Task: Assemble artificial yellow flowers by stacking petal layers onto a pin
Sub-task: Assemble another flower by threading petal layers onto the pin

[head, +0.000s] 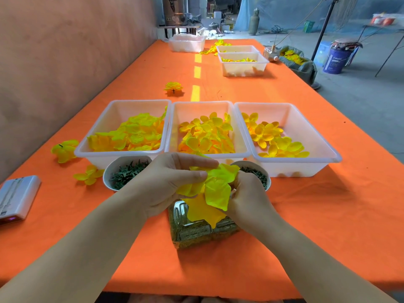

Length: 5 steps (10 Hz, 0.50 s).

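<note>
Three trays [202,103] just ahead, jar [196,236] directly under the petal stack [217,193]. Risk: pin is hidden, so I can't tell it's through the holes; loosen either pinch and layers likely skew or drop onto the jar. Your left hand [170,182] is curled, thumb and fingers pinching the stack's upper left. Your right hand [249,197] curls round its right edge.

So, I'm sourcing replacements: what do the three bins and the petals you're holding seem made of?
Bins: probably translucent white plastic, smooth; contents show through the walls. Petals: likely thin matte fabric; they crease and droop between the left hand and right hand.
</note>
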Available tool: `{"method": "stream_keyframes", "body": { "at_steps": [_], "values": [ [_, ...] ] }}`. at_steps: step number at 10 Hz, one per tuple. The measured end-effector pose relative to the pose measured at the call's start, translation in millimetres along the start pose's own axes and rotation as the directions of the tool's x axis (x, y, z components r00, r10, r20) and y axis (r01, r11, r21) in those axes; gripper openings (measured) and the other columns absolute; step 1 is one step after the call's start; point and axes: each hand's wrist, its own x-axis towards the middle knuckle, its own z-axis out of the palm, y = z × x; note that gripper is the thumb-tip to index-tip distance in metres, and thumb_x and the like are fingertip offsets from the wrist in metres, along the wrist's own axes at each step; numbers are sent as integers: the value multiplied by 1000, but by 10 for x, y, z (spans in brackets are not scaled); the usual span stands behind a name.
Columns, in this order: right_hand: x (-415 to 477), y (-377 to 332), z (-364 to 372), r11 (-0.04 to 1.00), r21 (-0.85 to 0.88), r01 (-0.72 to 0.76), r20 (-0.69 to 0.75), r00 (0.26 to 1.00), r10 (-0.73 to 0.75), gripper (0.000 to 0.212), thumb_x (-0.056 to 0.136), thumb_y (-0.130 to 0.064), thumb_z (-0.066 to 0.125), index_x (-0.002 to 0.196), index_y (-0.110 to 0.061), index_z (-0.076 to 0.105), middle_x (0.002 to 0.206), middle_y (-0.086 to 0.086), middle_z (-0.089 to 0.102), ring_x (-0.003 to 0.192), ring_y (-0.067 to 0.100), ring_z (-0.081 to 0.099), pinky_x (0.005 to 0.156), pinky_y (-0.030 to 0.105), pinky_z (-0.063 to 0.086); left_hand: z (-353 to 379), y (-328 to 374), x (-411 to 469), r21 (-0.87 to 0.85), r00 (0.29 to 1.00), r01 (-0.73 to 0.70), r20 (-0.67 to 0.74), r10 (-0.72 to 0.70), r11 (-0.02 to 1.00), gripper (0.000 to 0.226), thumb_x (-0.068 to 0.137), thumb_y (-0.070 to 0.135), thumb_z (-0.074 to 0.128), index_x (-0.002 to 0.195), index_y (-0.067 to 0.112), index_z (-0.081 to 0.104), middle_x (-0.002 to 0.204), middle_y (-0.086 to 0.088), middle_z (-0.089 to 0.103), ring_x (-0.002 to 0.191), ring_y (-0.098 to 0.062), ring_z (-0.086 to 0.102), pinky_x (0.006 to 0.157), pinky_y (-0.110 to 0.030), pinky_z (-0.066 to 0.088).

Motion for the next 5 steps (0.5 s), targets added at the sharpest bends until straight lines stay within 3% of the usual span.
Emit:
{"method": "stream_keyframes", "body": {
  "at_steps": [1,2,3,4,5],
  "values": [
    [8,19,-21,996,-84,-27,-37,999,24,21,75,-26,71,68,-7,65,68,17,59,68,37,54,59,48,46,-3,-48,-1,12,1000,-15,-21,16,1000,43,86,-5,68,73,34,77,71,12,71,68,-5,68,63,-19,53],
    [6,88,-36,999,-42,4,2,1000,-4,15,76,-30,70,68,-18,65,65,5,61,61,27,53,54,41,45,17,-86,2,-18,994,-13,-110,11,1000,15,70,8,80,72,22,75,72,-3,69,69,-19,60,65,-26,51],
    [13,46,-50,1000,14,-24,8,1000,24,15,83,-19,67,74,-31,66,66,-6,63,59,13,54,52,39,47,34,-74,0,-8,989,14,-149,-15,1000,14,64,17,84,76,18,80,71,-18,56,70,-28,43,69,-37,40],
    [18,30,-39,998,26,-53,10,999,53,15,81,-26,63,69,-35,65,62,-10,62,58,7,55,49,36,46,43,-42,3,14,992,19,-125,-17,1000,20,63,20,90,81,19,81,72,-16,61,68,-27,51,72,-34,43],
    [14,14,-53,998,-33,-55,5,998,55,10,75,-31,66,67,-37,64,62,-11,61,56,4,52,52,35,44,78,-64,16,20,989,30,-147,-27,999,22,60,22,87,81,17,82,83,-8,77,80,-18,70,79,-31,54]
  ]
}}
